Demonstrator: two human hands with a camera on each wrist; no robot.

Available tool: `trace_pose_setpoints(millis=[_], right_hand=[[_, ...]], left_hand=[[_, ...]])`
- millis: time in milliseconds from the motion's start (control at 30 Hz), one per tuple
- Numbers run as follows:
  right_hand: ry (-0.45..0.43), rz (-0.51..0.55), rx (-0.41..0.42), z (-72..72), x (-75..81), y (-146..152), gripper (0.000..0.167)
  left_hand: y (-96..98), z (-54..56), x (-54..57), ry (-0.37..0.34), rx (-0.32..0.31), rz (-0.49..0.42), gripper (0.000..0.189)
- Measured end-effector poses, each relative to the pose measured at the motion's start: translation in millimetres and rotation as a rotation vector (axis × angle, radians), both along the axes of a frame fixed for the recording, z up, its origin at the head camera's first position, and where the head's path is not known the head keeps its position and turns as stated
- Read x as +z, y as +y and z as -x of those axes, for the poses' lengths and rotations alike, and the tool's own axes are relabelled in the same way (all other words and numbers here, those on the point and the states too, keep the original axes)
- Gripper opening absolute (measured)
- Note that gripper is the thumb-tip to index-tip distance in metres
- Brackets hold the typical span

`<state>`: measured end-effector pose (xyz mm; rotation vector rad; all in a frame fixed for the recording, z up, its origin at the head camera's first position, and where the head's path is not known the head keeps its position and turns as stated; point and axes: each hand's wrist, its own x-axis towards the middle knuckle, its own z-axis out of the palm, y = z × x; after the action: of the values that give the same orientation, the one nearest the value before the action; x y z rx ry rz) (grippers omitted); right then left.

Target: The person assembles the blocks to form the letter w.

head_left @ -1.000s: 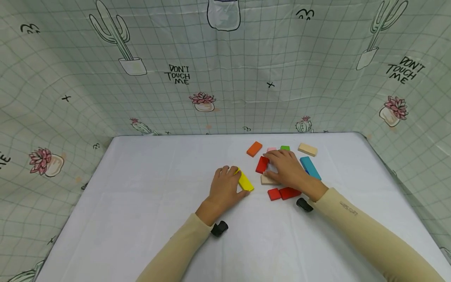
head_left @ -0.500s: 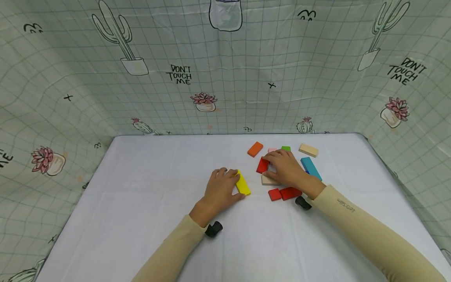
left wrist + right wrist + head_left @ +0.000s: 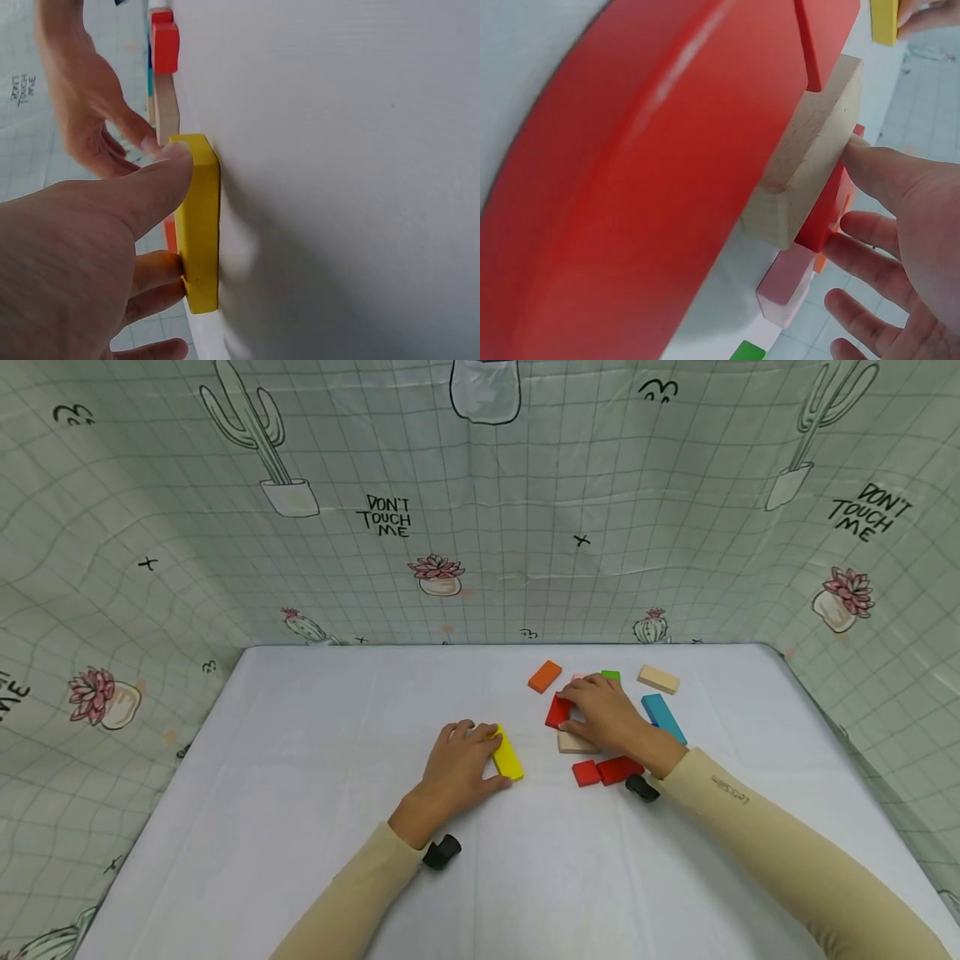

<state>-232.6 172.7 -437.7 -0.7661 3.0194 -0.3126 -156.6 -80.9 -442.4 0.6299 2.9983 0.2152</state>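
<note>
- Yellow rectangular block [image 3: 508,757], seemingly painted wood, has shifted to my left and slightly nearer me over the last second. It now sits well apart from the other pieces, low at the white cloth-covered surface [image 3: 315,735]; whether it touches down or is just lifted, I can't tell.
- I grip it lengthwise with the fingers of my left hand [image 3: 459,768] — thumb [image 3: 154,184] on the near end, fingertips against it toward the far end.
- My left forearm has drawn back with it, so I judge the move to be a deliberate parting of this piece from the cluster, still under way.
- The fingers of my right hand [image 3: 603,717] have barely moved. They span a red rectangular block [image 3: 557,712], thumb beside a plain pale wooden block [image 3: 577,743]; whether they pinch or merely rest, I can't tell.
- Nothing else has been rearranged: a small red block [image 3: 586,773] and a longer red block [image 3: 619,769] lie end to end nearest me, an orange rectangular block [image 3: 544,677] lies farther off, and a light-blue rectangular block [image 3: 666,718] lies beyond my right wrist — all seem untouched so far.
</note>
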Motion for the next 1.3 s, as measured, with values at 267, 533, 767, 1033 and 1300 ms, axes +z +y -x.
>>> trace_pose_setpoints(millis=[267, 533, 767, 1033, 1300], right_hand=[[0.003, -0.005, 0.030, 5.2, -0.5, -6.0, 0.054], [-0.022, 0.012, 0.054, 9.2, 1.5, -19.0, 0.052], [-0.032, 0.016, 0.101, 11.7, 4.8, -34.1, 0.053], [-0.050, 0.040, 0.145, 9.1, 5.6, -46.3, 0.051], [-0.023, 0.021, 0.217, 10.7, 6.9, -58.1, 0.050]], left_hand=[[-12.1, -2.6, 0.9, 0.006, -0.007, -0.003, 0.067], [-27.4, -3.8, 0.9, 0.013, -0.008, -0.024, 0.066], [-41.1, -5.6, -1.2, 0.022, -0.005, -0.060, 0.066], [-54.8, -7.4, -1.2, 0.031, -0.014, -0.081, 0.064], [-64.6, -5.3, -0.9, -0.014, -0.026, -0.105, 0.064]])
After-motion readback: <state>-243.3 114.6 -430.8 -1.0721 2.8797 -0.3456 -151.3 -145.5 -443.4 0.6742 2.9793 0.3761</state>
